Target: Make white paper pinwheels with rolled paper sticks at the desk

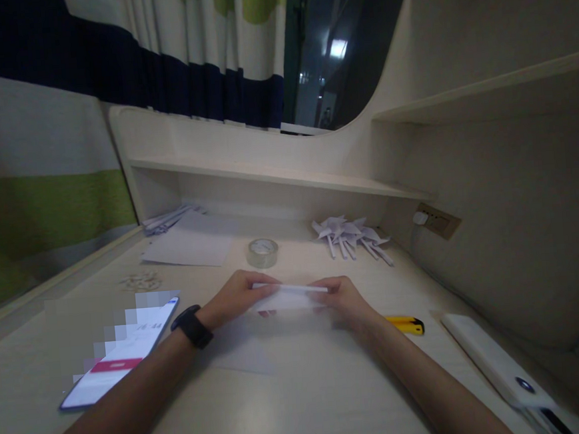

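Two hands met over the middle of the pale desk [304, 403], sharing one folded strip of white paper [290, 297]: the left hand [235, 296] pinched its left end between thumb and fingertips, and the right hand [343, 299] pinched the right end the same way, fingers pressed together. The paper was held just above the desk, a black watch [192, 326] on the left wrist. No boxes or trays showed — only an open shelf [266, 172] along the back. Behind the hands sat a roll of clear tape [263, 252], with a heap of folded paper pinwheels [351, 235] to its right and loose sheets [191, 246] to its left. A lit phone [124, 354] lay by the left forearm, a yellow cutter [407, 325] by the right — striped curtains [196, 50] hung behind.
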Available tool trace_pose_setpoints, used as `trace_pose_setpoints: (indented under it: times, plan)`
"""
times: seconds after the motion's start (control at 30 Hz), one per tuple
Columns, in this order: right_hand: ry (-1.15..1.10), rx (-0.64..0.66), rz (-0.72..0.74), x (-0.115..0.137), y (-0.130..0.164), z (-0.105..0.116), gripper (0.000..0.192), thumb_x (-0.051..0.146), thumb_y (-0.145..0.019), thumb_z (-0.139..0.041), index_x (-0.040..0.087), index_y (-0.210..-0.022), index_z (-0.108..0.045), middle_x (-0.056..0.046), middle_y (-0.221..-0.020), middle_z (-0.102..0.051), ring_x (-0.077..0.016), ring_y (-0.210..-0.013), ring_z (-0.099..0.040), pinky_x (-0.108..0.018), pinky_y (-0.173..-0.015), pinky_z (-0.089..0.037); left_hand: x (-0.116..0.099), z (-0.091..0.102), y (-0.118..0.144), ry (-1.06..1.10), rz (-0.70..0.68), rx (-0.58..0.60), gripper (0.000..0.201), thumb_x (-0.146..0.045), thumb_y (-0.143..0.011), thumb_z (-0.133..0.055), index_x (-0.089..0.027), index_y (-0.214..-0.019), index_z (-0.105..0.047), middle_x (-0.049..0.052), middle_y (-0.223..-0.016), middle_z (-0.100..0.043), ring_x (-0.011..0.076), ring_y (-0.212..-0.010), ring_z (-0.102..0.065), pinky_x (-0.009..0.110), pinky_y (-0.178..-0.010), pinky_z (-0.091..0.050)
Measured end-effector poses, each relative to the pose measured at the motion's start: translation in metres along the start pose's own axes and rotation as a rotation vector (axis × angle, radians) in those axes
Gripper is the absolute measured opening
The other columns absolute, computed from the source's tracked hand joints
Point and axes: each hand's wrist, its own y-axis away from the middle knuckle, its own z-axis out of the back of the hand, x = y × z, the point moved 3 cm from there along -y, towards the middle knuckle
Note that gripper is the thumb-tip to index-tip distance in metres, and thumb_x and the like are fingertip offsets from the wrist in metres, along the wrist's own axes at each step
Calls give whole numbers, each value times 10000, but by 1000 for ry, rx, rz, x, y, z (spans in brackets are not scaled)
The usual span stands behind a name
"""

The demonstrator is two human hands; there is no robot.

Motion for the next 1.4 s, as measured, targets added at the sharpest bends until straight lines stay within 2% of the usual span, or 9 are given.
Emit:
trace_pose_setpoints:
  times: [0.27,0.43,0.53,0.67,0.77,0.9,1.0,1.2,1.4]
  plan:
    - [-33,-80,-4,1,-1,-2,418,415,-598,-807,137,-904,-742,-42,-724,-697,-121,-549,-609,-278,-556,-534,3,-1,-1,17,9,-15,390,-416,-825,-614,-87,-1015,-702,107,-790,-732,189,-598,-683,282,-528,-543]
    - [-43,-100,-42,0,-1,-5,413,434,-585,-808,120,-847,-743,-33,-691,-687,-121,-551,-606,-274,-555,-539,2,4,-2,-188,-81,-103,296,-389,-831,-608,-136,-895,-748,89,-857,-744,204,-746,-674,286,-657,-515]
    - [-54,-96,-48,-2,-1,-5,437,467,-612,-785,121,-875,-738,-32,-685,-684,-117,-546,-599,-267,-540,-541,-2,5,-2,-219,-78,-107,300,-393,-845,-585,-144,-862,-751,75,-822,-742,195,-723,-658,270,-637,-490]
    - [-110,-103,-38,-2,0,-4,426,451,-601,-798,139,-884,-730,-30,-728,-685,-111,-540,-592,-246,-498,-532,-5,4,1,-164,-65,-32,351,-428,-851,-560,-128,-845,-741,53,-731,-712,162,-624,-612,236,-549,-440]
    - [-117,-32,-48,3,3,-6,365,413,-591,-812,142,-824,-732,-29,-695,-674,-115,-545,-598,-223,-482,-509,-3,0,3,-117,-76,85,376,-454,-848,-559,-125,-814,-739,46,-726,-698,151,-631,-591,221,-546,-410]
    - [-41,52,-46,8,6,-12,364,423,-624,-790,140,-846,-733,-28,-644,-668,-101,-491,-581,-201,-446,-463,5,-8,4,22,13,210,340,-409,-764,-675,-147,-973,-727,59,-789,-719,166,-667,-616,224,-566,-423]
    - [23,41,-18,9,6,-13,388,464,-644,-765,130,-837,-728,-23,-604,-659,-96,-448,-565,-196,-416,-437,9,-11,4,22,53,236,375,-367,-720,-716,-157,-1030,-711,57,-775,-720,159,-634,-614,215,-537,-410]
    - [-15,37,-61,2,3,-10,414,467,-639,-769,130,-877,-728,-23,-617,-662,-94,-447,-567,-200,-416,-454,0,-11,4,-55,-19,267,314,-364,-829,-591,-142,-1010,-719,62,-795,-723,145,-631,-603,217,-551,-413]
    - [-161,2,-122,-4,2,-7,412,429,-608,-804,149,-901,-732,-28,-671,-670,-109,-501,-585,-243,-465,-509,-2,-8,3,-6,13,121,331,-375,-810,-624,-128,-1014,-710,57,-732,-708,134,-584,-599,215,-523,-422]
